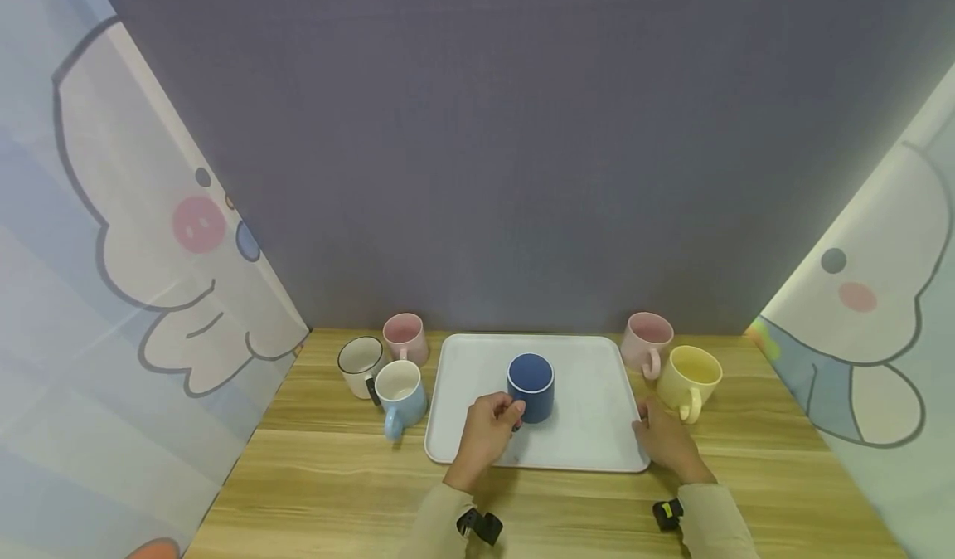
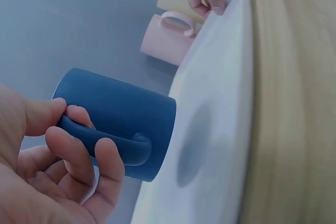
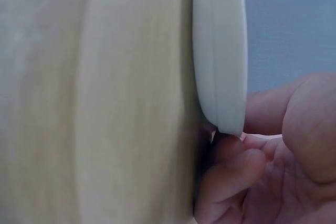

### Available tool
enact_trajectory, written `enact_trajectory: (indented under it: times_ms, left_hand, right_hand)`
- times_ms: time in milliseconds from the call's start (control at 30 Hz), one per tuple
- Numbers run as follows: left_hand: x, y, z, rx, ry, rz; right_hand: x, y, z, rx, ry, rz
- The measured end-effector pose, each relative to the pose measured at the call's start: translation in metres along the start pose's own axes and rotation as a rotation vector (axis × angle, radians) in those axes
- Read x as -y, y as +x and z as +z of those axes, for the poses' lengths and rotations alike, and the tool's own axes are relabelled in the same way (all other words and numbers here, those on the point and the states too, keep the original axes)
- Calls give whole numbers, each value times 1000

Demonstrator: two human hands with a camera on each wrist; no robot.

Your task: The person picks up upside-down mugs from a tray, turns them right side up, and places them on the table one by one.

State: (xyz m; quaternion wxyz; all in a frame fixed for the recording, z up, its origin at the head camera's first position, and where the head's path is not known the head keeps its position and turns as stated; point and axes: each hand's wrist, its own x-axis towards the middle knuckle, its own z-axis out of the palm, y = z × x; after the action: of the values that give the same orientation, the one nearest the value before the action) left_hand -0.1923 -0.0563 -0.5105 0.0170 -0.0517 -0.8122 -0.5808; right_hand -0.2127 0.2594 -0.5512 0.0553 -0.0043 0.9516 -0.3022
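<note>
A dark blue mug (image 1: 539, 405) is held by its handle in my left hand (image 1: 485, 433), with the thumb and curled fingers around the handle in the left wrist view. The mug hangs just above the white tray (image 1: 589, 414), and its shadow falls on the tray surface. At the tray's near right corner my right hand (image 1: 666, 443) grips the rim. In the right wrist view the thumb lies on one side of the tray edge (image 3: 223, 51) and the curled fingers on the other.
Left of the tray stand a white mug with a dark rim (image 1: 356, 375), a pink mug (image 1: 405, 339) and a light blue mug (image 1: 403, 401). To its right are another pink mug (image 1: 642, 347) and a yellow mug (image 1: 682, 389). A grey wall (image 1: 522, 169) rises behind the wooden table (image 1: 321, 476).
</note>
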Motion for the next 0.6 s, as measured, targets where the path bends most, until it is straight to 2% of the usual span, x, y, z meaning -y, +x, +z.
enact_trajectory:
  times_ms: [300, 600]
  left_hand:
    - [-17, 10, -9, -37, 40, 35]
    - [-28, 19, -16, -61, 60, 70]
  right_hand:
    - [-1, 0, 1, 2, 6, 9]
    - [0, -1, -1, -5, 5, 4]
